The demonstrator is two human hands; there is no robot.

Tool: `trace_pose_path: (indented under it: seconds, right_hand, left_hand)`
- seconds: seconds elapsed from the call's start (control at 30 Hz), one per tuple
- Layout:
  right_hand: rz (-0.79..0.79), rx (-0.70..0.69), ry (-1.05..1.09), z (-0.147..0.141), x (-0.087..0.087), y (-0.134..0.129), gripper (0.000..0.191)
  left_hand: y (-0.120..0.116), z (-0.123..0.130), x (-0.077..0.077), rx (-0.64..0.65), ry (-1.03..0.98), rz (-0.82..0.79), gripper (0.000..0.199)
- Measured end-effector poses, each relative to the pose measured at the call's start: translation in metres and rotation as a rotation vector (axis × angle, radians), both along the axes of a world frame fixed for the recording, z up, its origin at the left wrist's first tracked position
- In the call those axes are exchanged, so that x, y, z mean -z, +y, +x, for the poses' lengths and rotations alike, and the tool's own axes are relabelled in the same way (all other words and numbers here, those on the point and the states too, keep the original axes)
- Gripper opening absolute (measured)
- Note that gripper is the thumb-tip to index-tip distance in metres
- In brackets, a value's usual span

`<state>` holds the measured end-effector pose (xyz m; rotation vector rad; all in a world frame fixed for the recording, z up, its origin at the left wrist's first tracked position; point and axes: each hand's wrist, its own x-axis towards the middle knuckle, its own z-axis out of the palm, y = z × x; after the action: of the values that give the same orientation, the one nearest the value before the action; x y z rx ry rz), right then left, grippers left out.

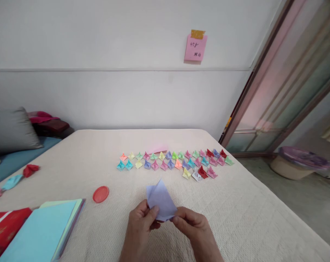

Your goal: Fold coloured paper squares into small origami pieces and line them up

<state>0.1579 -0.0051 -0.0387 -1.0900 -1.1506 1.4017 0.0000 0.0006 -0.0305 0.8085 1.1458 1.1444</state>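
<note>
A partly folded sheet of lavender origami paper point(161, 200) is held between my two hands above the cloth-covered table point(121, 233). My left hand point(143, 218) is closed on its left side, the thumb lying on the front face. At the lower right corner, the fingertips of my right hand point(190, 223) pinch the paper's edge. One point of the sheet stands upward, with a flap on the left. Beyond my hands, several small folded paper pieces point(164, 165) in many colours lie in rows. A pink paper sheet point(158, 149) lies behind them.
A red round lid point(100, 194) lies left of my hands. Nearer sit a stack of coloured paper point(42, 229) and a red packet point(6, 227). Crumpled red paper point(31, 170) is at the left edge. A pink note point(195, 48) is taped to the wall.
</note>
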Motion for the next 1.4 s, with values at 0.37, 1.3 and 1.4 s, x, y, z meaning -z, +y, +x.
trace_pose_path:
  seconds: [0.37,1.3,1.4]
  right_hand:
    - [0.091,-0.119,-0.017,-0.005,-0.005,-0.002,0.015]
    - [-0.104,0.208,0.13,-0.001,-0.012,0.0,0.033]
    - [-0.094,0.176,0.136,-0.002,-0.009,0.002,0.032]
  left_hand:
    - [0.001,0.002,0.004,-0.042,-0.068,0.018,0.02]
    - [-0.001,0.003,-0.008,0.015,-0.182,0.032,0.027]
    - [0.0,0.002,-0.008,0.023,-0.186,0.027,0.031]
